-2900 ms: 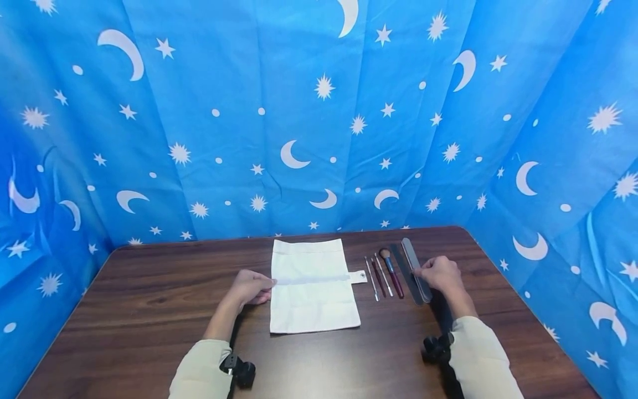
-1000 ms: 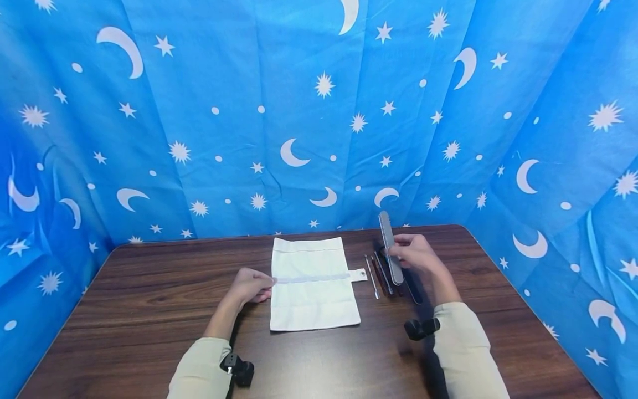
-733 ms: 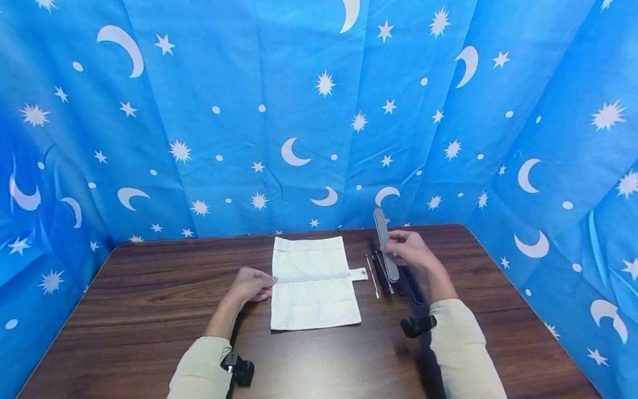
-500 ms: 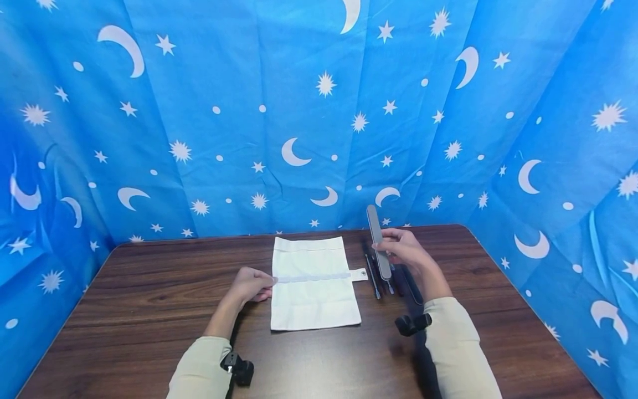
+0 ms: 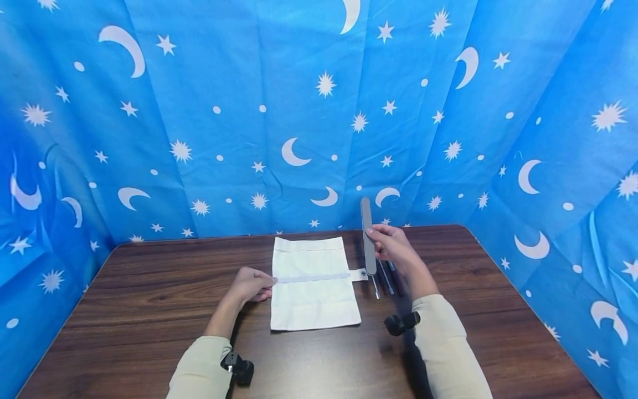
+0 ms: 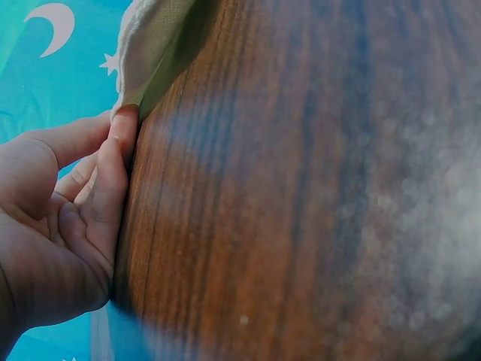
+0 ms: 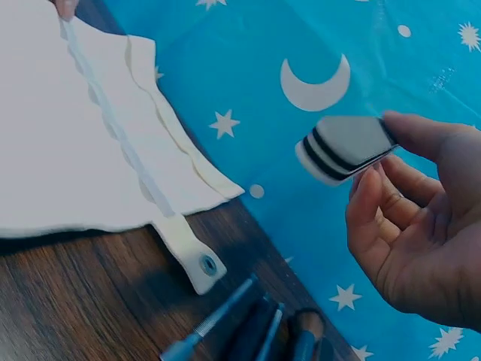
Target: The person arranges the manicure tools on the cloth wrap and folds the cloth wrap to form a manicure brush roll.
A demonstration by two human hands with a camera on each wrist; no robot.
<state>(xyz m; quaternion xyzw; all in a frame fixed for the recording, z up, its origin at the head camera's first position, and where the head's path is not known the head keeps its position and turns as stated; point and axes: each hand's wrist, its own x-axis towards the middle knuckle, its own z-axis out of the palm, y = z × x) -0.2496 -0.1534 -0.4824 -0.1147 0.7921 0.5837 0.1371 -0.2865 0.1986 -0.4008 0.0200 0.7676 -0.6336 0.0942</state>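
Observation:
A white fabric tool roll (image 5: 314,307) lies spread open on the table, its snap tab (image 5: 359,275) pointing right. My left hand (image 5: 251,285) pinches the left edge of this roll; in the left wrist view, thumb and fingertips meet on the cloth (image 6: 154,56). Raised above the table near the tab, grey nail files (image 5: 368,235) are pinched between thumb and fingers of my right hand (image 5: 396,249). Their layered ends with two dark bands show in the right wrist view, apparently a stack of two. They stand tilted, apart from the roll.
Below the right hand lie slim metal tools (image 5: 376,289) and a makeup brush (image 7: 304,338), partly hidden by the hand and files. The brown wooden table (image 5: 149,299) ends at a blue curtain (image 5: 224,138) with moons and stars.
My right hand has picked the nail files up from the table's right side and carried them left, over the other tools, towards the tab. My left hand keeps its place.

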